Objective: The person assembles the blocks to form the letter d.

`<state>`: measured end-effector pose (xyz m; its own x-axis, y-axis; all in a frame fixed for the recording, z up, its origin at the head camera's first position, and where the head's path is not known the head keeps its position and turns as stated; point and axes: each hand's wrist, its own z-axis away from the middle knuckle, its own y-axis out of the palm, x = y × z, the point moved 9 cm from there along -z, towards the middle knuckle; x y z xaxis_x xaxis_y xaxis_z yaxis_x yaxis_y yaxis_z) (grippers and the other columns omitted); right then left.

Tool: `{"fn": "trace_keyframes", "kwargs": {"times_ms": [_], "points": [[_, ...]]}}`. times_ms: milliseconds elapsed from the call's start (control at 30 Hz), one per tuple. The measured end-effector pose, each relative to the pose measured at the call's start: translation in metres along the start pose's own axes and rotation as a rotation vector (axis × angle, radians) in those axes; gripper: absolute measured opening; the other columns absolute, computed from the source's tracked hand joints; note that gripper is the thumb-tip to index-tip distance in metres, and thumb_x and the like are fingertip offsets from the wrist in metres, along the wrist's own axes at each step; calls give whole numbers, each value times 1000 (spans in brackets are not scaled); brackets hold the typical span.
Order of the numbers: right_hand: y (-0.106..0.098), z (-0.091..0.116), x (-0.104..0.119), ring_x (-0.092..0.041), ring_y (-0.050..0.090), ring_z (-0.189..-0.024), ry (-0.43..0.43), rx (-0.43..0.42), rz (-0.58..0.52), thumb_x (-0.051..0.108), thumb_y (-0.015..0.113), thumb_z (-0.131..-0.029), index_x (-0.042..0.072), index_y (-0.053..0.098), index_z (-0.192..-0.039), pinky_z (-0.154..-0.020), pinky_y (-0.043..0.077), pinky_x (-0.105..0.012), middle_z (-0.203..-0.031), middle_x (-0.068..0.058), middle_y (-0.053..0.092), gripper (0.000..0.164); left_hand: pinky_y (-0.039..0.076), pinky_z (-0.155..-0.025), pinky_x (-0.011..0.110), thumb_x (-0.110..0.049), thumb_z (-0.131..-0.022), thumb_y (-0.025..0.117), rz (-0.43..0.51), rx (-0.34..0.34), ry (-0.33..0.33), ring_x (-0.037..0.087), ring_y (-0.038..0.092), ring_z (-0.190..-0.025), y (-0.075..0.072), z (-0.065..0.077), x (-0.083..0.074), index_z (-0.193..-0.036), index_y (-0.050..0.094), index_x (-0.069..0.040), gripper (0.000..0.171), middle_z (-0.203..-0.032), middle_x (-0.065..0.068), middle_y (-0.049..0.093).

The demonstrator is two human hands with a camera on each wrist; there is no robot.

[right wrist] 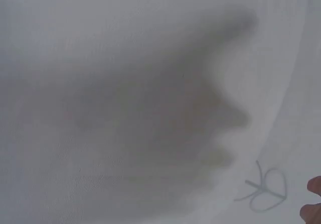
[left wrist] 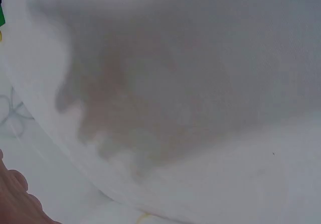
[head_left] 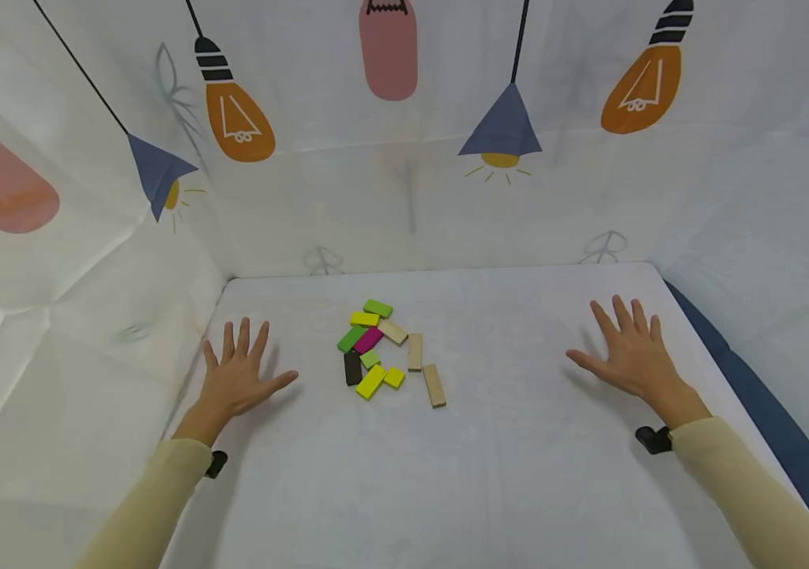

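My left hand (head_left: 236, 381) is spread with straight fingers over the left side of the white table, left of a group of small wooden blocks. Over the right side, my right hand (head_left: 628, 357) is spread the same way and holds nothing. Each hand casts a shadow on the cloth. Between them lie a dark brown block (head_left: 352, 368), a magenta block (head_left: 368, 341), a large green block (head_left: 352, 339), yellow blocks such as this one (head_left: 370, 382), and plain wood blocks, one of them a plain block (head_left: 434, 386) at the group's right. Part of a green block (left wrist: 2, 17) edges into the left wrist view.
The white-covered table (head_left: 518, 490) meets a pale curtain (head_left: 404, 197) printed with lamps and bulbs at its back and sides. Dark blue fabric (head_left: 753, 395) shows past the right edge. Small black devices, one a wrist camera (head_left: 653, 439), sit at both wrists.
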<state>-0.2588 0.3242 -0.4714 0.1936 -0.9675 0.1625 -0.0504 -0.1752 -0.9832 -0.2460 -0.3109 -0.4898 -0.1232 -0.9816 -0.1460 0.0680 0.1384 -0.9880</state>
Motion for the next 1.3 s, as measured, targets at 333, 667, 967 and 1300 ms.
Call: {"fn": "trace_keyframes", "kwargs": {"times_ms": [333, 667, 967, 1300], "points": [[12, -8, 47, -58, 11, -152, -42, 54, -178, 62, 69, -89, 3, 23, -162, -117, 16, -76, -165, -35, 18, 105, -15, -115, 76, -83, -85, 53, 33, -18, 52, 45, -12, -158, 5, -4, -41, -167, 7, -17, 114, -172, 23, 2], [32, -13, 92, -53, 16, -153, -129, 76, -290, 58, 74, -87, 8, 23, -164, -116, 24, -73, -166, -28, 22, 105, -6, -118, 76, -79, -84, 58, 95, -44, 96, 47, 1, -158, 14, -11, -77, -167, 14, -18, 112, -172, 20, 10], [50, -12, 124, -49, 20, -153, -182, 90, -367, 56, 76, -86, 12, 22, -164, -117, 28, -70, -166, -23, 24, 105, 0, -120, 74, -74, -86, 60, 166, -25, 142, 46, 4, -158, 26, -20, -108, -166, 20, -16, 107, -171, 20, 15], [75, -13, 164, -44, 23, -154, -261, 122, -434, 57, 78, -84, 11, 24, -164, -118, 31, -65, -166, -19, 28, 106, 6, -124, 68, -73, -84, 64, 204, -12, 189, 42, 3, -159, 39, -32, -138, -165, 24, -13, 108, -172, 15, 15]]}}
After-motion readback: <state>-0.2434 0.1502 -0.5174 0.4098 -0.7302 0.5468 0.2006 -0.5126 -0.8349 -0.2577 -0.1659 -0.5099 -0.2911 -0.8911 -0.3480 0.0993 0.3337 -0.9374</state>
